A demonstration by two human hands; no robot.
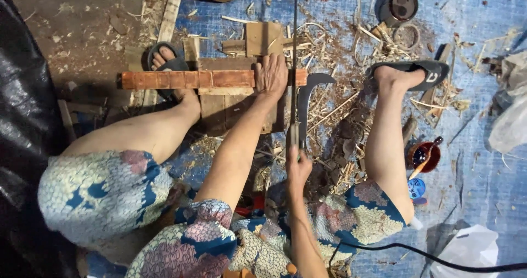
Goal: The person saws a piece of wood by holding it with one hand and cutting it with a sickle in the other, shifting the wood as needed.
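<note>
the left hand (271,74) presses a reddish wooden slat (186,80) flat on a wood block (219,110), fingers draped over it. the right hand (297,165) grips a long blade (294,64), fingers wrapped on its handle, edge beside the slat's right end. shavings (335,99) litter the blue tarp (472,119); most of the slat looks uncut.

The left hand (271,75) presses a reddish wooden strip (186,80) onto a wooden block (219,110), while the right hand (297,168) grips a saw (294,64) standing across the strip's right end.
</note>
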